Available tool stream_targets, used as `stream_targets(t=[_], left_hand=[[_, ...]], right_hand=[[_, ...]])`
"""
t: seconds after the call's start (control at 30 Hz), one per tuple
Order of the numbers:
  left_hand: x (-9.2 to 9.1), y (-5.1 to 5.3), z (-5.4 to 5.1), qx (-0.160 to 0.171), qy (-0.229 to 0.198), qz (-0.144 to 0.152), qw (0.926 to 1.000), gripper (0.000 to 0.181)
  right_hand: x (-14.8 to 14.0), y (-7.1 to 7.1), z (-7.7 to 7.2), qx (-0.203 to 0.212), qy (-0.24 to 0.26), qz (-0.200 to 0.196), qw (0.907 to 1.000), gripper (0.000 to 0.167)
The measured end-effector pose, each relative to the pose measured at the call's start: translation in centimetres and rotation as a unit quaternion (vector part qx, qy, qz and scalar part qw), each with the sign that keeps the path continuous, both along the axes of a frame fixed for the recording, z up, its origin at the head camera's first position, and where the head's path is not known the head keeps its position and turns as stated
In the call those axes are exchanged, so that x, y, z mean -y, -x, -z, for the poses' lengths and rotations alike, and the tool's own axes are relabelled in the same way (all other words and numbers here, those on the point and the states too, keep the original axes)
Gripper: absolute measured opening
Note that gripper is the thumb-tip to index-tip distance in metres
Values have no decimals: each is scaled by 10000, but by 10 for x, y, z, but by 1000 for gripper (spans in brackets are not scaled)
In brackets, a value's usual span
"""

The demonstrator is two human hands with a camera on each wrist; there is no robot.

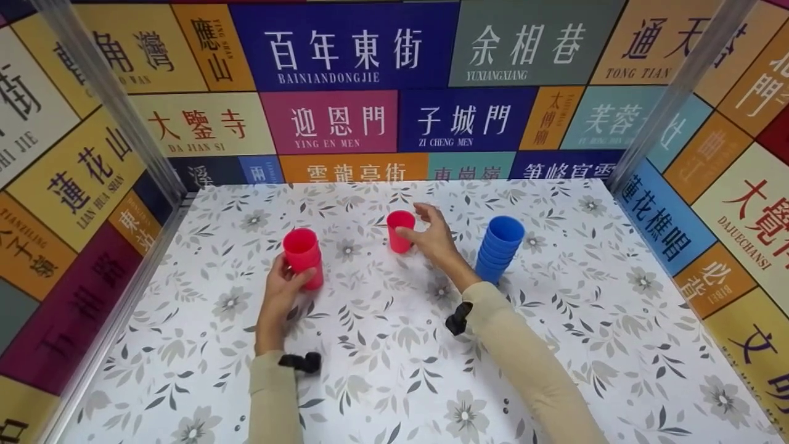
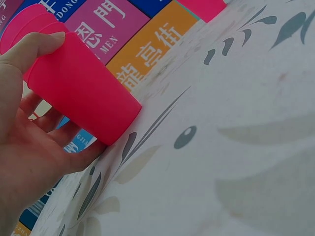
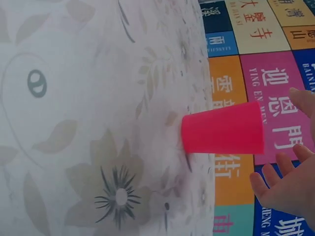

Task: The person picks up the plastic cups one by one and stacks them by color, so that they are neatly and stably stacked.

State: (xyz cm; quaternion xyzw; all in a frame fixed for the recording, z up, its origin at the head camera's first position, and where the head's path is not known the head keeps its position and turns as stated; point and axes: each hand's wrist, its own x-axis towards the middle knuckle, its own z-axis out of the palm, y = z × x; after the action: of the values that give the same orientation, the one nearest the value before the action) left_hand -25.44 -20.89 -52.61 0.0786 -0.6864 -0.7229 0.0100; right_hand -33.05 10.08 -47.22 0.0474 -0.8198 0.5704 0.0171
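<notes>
My left hand (image 1: 279, 290) grips a short stack of red cups (image 1: 303, 248) on the left side of the table. In the left wrist view the thumb lies along the near side of the stacked cups (image 2: 81, 88), and the fingers wrap behind and under them. A single red cup (image 1: 400, 240) stands upright near the table's back middle. Close beside it is my right hand (image 1: 439, 237), thumb and fingers spread. The right wrist view shows a gap between this cup (image 3: 224, 130) and the fingers (image 3: 270, 174).
Several nested blue cups (image 1: 500, 246) stand upright to the right, close to my right forearm. A white tablecloth (image 1: 382, 370) with grey flowers covers the table. Panels with Chinese lettering (image 1: 336, 120) wall in the back and both sides.
</notes>
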Motion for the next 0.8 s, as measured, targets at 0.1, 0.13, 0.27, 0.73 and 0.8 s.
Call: stream_targets(t=[0.1, 0.13, 0.27, 0.73, 0.8], left_hand=[[0, 0, 1, -55, 51, -8, 10000, 78], [0, 1, 1, -96, 76, -8, 9999, 77], [0, 1, 2, -189, 120, -63, 9997, 74], [0, 1, 2, -157, 101, -56, 9998, 72], [0, 0, 2, -154, 88, -78, 9998, 72]], right_hand=[[1, 4, 7, 165, -13, 11, 9999, 74], [1, 6, 9, 220, -6, 18, 9998, 75], [5, 10, 17, 381, 168, 33, 9991, 79], [16, 18, 35, 750, 708, 186, 9945, 72], [17, 18, 35, 813, 735, 223, 9937, 71]])
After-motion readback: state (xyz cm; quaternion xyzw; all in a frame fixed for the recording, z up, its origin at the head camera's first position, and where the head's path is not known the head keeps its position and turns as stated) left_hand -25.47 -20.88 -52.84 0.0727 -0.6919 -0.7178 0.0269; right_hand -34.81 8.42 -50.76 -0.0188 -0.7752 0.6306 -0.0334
